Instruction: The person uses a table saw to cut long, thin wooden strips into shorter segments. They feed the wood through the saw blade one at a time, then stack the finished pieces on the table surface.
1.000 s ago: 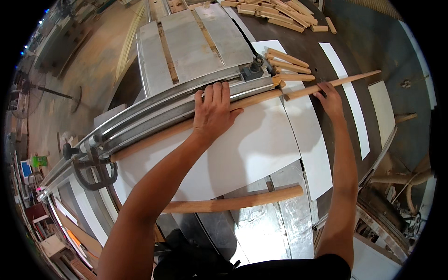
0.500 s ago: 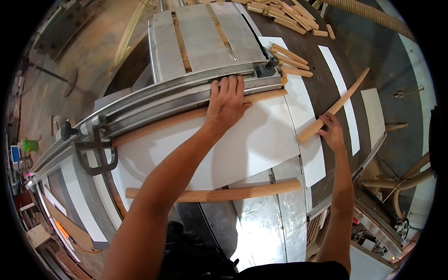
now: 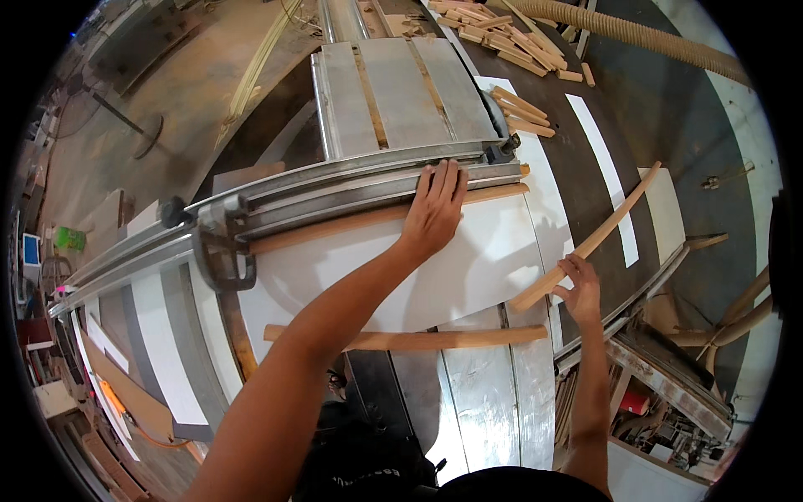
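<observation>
My left hand (image 3: 436,209) is closed over the metal fence (image 3: 335,207) of a sliding saw table. A long wooden strip (image 3: 335,232) lies along the near side of the fence, partly under that hand. My right hand (image 3: 579,291) grips a second wooden strip (image 3: 615,219), held at a slant above the right side of the white board (image 3: 360,293). Its thicker end points toward me, and its thin end reaches far right. A third strip (image 3: 452,338) rests across the near edge, partly behind my left forearm.
Short wooden offcuts (image 3: 525,117) lie beyond the fence's right end, beside a curved grey blade (image 3: 493,113). More pieces are heaped (image 3: 510,40) at the far side. A dark clamp (image 3: 224,251) sits at the fence's left. A ribbed hose (image 3: 636,38) crosses the far right.
The fence and my left hand have come a little nearer to me and rightward. My right hand has brought its strip nearer, its thick end shifting toward the third strip. The view has shifted slightly.
</observation>
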`<state>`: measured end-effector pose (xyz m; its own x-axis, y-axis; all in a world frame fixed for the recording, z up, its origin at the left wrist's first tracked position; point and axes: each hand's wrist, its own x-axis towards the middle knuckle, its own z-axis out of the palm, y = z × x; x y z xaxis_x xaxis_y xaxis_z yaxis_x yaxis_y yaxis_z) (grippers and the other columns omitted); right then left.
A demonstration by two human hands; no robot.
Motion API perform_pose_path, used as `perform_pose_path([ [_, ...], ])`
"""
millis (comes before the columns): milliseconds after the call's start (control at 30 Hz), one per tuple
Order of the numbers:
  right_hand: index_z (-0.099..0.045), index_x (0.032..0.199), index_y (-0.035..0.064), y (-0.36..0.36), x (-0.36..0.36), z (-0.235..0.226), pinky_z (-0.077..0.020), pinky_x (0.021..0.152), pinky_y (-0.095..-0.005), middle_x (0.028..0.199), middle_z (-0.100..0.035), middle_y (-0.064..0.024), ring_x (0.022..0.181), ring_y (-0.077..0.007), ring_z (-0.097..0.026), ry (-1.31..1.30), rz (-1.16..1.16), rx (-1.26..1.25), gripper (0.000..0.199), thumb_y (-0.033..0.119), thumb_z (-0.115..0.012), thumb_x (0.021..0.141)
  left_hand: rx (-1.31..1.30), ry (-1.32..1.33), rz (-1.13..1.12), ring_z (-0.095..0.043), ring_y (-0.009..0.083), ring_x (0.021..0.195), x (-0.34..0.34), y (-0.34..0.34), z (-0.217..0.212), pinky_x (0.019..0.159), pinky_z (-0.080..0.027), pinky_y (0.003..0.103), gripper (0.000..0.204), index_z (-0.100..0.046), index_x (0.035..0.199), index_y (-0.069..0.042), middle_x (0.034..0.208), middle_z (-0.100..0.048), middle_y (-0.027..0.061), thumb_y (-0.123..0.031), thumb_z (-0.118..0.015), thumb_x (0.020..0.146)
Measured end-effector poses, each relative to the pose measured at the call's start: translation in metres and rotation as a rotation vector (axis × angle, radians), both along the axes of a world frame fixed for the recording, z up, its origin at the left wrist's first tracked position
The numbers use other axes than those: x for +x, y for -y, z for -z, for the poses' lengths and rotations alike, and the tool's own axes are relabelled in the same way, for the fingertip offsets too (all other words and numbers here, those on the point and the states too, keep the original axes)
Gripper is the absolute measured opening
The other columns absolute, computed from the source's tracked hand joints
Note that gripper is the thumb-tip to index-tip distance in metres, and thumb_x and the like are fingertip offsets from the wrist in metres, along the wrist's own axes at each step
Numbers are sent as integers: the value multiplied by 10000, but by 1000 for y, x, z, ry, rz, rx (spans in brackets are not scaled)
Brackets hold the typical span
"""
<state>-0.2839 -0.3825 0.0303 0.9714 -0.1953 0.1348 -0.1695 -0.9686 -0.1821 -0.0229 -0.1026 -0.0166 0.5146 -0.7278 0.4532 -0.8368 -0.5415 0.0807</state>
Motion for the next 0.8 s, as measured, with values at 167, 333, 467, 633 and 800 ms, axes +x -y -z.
perform_pose_path([
  [167,-715,1161,71,-59,5,-18,-547,903,-413,1246,-656,-108,1059,-331,-633,108,7,-5,606,199,-913,603,22,-275,43,-370,338,1439,-28,-73,22,1191,-265,508,807,-402,1504,-21,1532,-411,203,-452,-699,890],
  [333,-721,1163,55,-117,42,-39,-542,912,-400,1243,-663,-126,1088,-315,-637,251,118,94,576,295,-895,669,272,-606,37,-333,423,1447,-55,-114,-16,1201,-215,559,1110,-341,1563,-76,1533,-383,265,-753,-685,754],
  [467,-756,1097,53,-173,95,-11,-539,894,-429,1169,-673,-119,1065,-343,-626,295,75,132,573,392,-893,656,188,-576,138,-347,470,1417,-130,-134,1,1171,-205,628,1321,-293,1585,-57,1513,-377,314,-833,-729,609],
  [633,-760,1067,59,-256,139,36,-538,832,-419,1072,-653,-100,971,-336,-595,131,49,65,592,518,-835,700,327,-471,279,-509,308,1207,-168,-148,-1,965,-408,480,781,-517,1413,-72,1321,-539,153,-552,-722,832],
  [800,-727,1144,76,-298,143,55,-551,852,-419,1146,-634,-102,1060,-317,-613,218,-69,307,482,409,-801,804,289,-461,258,-493,303,1245,-174,-162,1,1012,-391,486,650,-541,1382,-79,1332,-542,127,-488,-677,895],
])
